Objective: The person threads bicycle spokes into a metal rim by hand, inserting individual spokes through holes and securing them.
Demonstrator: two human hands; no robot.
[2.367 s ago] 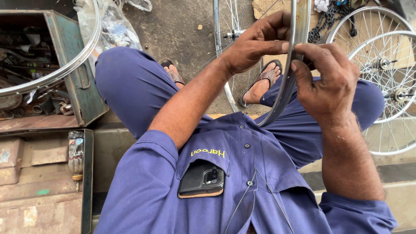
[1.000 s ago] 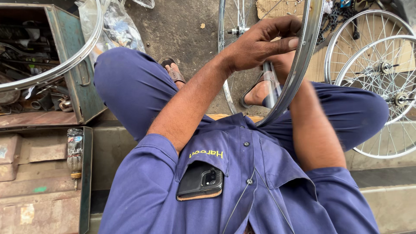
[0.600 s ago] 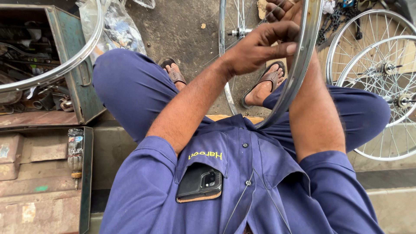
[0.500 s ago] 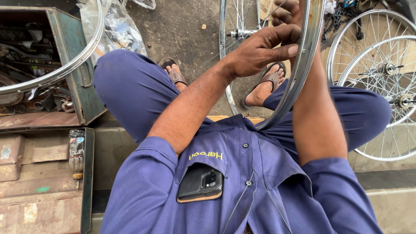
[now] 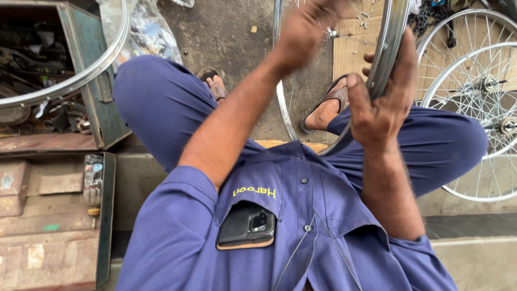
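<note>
The right hand clamps the rim, standing it on edge between the knees, apparently to steady it. The left hand, blurred beyond the rim, reaches toward the spokes; its grip cannot be told. Left of the rim, an open toolbox holds dark tools.

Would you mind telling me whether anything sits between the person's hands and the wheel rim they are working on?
Nothing visible does. The right hand is already wrapped around the metal rim, fingers on it. The left hand is raised near the spokes at the rim's far side; it is motion-blurred, so contact there cannot be told.
</note>
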